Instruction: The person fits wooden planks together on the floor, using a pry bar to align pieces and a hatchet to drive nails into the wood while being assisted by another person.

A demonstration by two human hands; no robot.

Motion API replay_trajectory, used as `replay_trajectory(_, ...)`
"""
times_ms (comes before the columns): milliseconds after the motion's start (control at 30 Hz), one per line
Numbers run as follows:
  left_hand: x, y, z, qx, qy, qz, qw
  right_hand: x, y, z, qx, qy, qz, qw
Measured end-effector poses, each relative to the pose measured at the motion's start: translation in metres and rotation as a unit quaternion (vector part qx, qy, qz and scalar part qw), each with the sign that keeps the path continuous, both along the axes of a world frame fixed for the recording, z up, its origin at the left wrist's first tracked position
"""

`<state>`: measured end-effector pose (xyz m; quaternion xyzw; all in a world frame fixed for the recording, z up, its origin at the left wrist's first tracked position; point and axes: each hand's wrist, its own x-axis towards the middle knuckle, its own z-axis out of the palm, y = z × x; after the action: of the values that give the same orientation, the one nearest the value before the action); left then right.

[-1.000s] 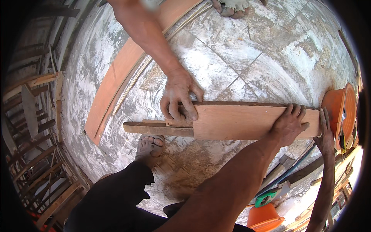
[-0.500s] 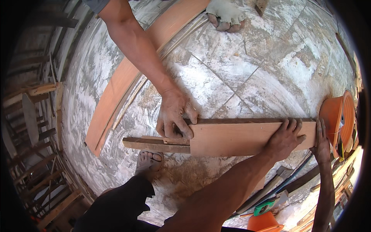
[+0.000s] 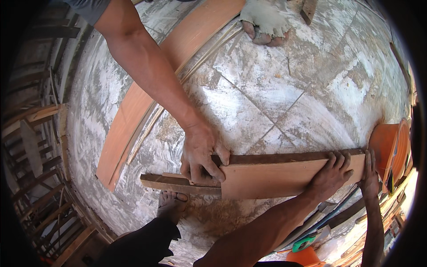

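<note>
A flat, light brown plywood board (image 3: 271,178) lies across the middle, fixed along wooden battens (image 3: 178,183) that stick out past its left end. My left hand (image 3: 330,174) grips the board near its right end, with fingers curled over the upper edge and thumb on the face. Close beside it, my right hand (image 3: 369,174) clasps the board's right end; part of its grip is hidden. Another person's hand (image 3: 202,153) reaches in from the top and pinches the board's left end.
A long plywood strip (image 3: 129,129) and thin sticks lie at the upper left. My bare foot (image 3: 172,201) is below the battens. An orange bucket (image 3: 387,140) stands at the right. A green-handled saw (image 3: 304,242) lies lower right. Slatted timber (image 3: 31,147) lines the left.
The scene sits lower in the picture, board and hands with it. Both my hands and the other person's hand keep their places on the board.
</note>
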<state>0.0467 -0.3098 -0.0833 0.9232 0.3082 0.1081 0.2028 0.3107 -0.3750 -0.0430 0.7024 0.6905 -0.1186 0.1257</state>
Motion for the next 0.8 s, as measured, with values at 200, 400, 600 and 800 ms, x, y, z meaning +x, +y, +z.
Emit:
replay_trajectory(200, 0.002, -0.004, -0.006, 0.013, -0.006, 0.011, 1.000, 0.001, 0.000, 0.001, -0.014, -0.011, 0.009, 1.000)
replay_trajectory(400, -0.009, 0.013, 0.001, -0.010, 0.047, -0.076, 0.996, -0.014, 0.012, 0.012, -0.105, 0.048, -0.077, 0.990)
replay_trajectory(600, 0.003, 0.017, 0.022, -0.075, 0.107, -0.071, 0.989, 0.005, -0.016, 0.014, -0.015, -0.050, 0.002, 0.999)
replay_trajectory(800, 0.008, 0.004, 0.016, -0.010, 0.088, -0.056, 0.995, -0.013, -0.074, -0.014, 0.198, 0.202, -0.246, 0.927)
